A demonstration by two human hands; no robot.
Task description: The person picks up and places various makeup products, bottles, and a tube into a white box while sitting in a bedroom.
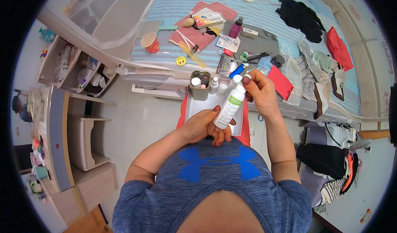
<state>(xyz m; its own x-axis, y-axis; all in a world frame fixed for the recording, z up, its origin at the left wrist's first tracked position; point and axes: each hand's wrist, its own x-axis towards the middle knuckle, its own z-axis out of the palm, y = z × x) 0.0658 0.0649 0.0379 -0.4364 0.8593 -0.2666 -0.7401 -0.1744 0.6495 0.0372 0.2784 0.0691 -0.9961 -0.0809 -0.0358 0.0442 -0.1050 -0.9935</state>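
Note:
A white bottle (230, 110) with a green band on its label is tilted in front of my chest, its top leaning to the right. The fingers of my left hand (202, 124) are closed round its lower end. At its white top, my right hand (264, 93) pinches with thumb and fingers. Below the hands, a white box (197, 108) rests at my lap. At its far side stand a grey-green holder (200, 93) with small containers inside, a small white pump bottle (214, 85) and other white bottles, partly hidden behind the held bottle and my right hand.
A bed with a striped sheet (165, 3) lies ahead. On it are a paper cup (150, 43), a pink cloth bag (178, 36), a magenta spray bottle (235, 27), a red envelope (280, 83) and black clothing (300, 18). Shelving (58, 63) and a desk (58, 138) stand left.

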